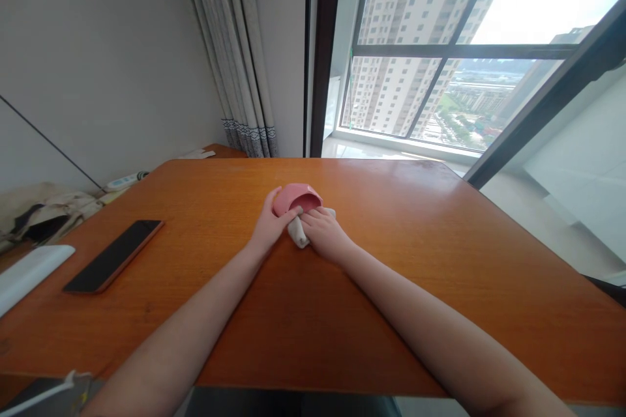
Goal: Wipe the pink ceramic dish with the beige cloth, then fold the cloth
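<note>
A pink, rounded, hollow thing point(291, 195) is on the wooden table in front of me, its dark opening turned towards me. It looks like a tipped bowl or the front of a slipper; I cannot tell which. My left hand point(270, 221) grips its left side, thumb near the lower rim and fingers around the outside. A whitish cloth point(298, 234) is bunched below the opening. My right hand point(325, 232) presses on this cloth, fingertips at the mouth of the pink thing. Part of the cloth is hidden under that hand.
On the wooden table point(415, 273), a dark-screened phone point(115, 257) lies at the left. Beside it is a white rounded object point(32, 273), cut off by the frame. Crumpled fabric point(59, 208) sits past the left edge. A curtain point(235, 45) and a large window point(440, 52) are behind.
</note>
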Tool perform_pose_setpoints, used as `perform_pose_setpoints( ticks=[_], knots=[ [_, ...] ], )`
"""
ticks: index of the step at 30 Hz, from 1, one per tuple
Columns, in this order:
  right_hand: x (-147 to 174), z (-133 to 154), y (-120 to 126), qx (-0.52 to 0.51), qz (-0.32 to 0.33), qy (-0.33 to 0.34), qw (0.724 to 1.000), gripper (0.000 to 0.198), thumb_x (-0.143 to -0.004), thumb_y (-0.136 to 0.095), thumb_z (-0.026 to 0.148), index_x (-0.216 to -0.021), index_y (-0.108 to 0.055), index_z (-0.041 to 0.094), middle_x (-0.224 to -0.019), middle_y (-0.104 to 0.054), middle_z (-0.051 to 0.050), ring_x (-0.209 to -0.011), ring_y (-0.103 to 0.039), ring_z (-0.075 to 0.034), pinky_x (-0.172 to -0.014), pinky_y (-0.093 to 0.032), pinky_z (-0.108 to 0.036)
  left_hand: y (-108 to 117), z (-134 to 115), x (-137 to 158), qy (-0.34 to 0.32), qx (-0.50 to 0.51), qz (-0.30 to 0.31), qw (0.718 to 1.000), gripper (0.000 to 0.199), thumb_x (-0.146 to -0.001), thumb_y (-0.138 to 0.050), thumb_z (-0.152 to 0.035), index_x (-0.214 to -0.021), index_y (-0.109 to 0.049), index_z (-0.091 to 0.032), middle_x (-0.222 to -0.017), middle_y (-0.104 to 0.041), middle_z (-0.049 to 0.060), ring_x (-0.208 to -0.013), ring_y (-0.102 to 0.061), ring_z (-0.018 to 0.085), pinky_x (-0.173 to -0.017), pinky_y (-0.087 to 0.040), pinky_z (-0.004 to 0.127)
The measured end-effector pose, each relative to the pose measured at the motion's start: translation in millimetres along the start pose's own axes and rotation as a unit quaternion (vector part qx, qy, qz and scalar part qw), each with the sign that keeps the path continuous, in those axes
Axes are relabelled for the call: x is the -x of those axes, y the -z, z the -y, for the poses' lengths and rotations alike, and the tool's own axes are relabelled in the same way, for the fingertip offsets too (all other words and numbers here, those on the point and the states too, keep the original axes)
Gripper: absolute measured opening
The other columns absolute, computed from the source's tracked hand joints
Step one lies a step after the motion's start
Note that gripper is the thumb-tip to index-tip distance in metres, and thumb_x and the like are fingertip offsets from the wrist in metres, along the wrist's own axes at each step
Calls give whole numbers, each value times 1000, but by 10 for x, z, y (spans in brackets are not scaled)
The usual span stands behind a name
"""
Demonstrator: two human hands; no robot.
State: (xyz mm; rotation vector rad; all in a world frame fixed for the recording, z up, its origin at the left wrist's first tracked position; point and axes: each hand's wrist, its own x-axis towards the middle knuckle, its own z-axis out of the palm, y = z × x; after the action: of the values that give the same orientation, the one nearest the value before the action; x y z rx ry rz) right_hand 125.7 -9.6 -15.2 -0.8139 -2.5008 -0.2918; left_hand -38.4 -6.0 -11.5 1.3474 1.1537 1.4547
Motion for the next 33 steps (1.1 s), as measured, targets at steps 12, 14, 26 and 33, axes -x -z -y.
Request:
perform_pose_setpoints(
  ticks=[12,14,26,33],
  knots=[
    [-23,6,80,-20,0,16,1000,16,-90,-45,19,-88,-61,18,-85,-63,-5,-86,-52,-17,-89,-34,-33,50,64,-64,-31,-18,-18,999,44,-70,-67,-34,-111,-56,-19,-116,-59,8,-110,-53,23,-99,-37,37],
    [-9,-20,107,-33,-24,29,999,18,-91,-44,19,-90,-61,20,-88,-65,-3,-92,-53,-16,-98,-30,-34,86,56,-95,-17,-4,-20,1000,41,-71,-65,-33,-108,-57,-18,-112,-60,7,-107,-54,22,-96,-40,36],
    [74,-110,147,-60,-168,-141,974,38,-82,-48,14,-118,-58,23,-124,-59,-4,-113,-49,-22,-97,-36,-39,-18,60,-10,139,141,-19,980,42,-66,-68,-37,-102,-58,-17,-91,-62,4,-79,-57,15,-64,-46,25],
    [51,-40,69,-97,-99,-113,984,51,-76,-50,11,-126,-53,17,-133,-52,-8,-103,-51,-22,-94,-42,-38,22,14,-47,185,203,-77,958,42,-70,-64,-42,-103,-56,-18,-96,-62,5,-81,-59,16,-62,-47,26]
  ],
)
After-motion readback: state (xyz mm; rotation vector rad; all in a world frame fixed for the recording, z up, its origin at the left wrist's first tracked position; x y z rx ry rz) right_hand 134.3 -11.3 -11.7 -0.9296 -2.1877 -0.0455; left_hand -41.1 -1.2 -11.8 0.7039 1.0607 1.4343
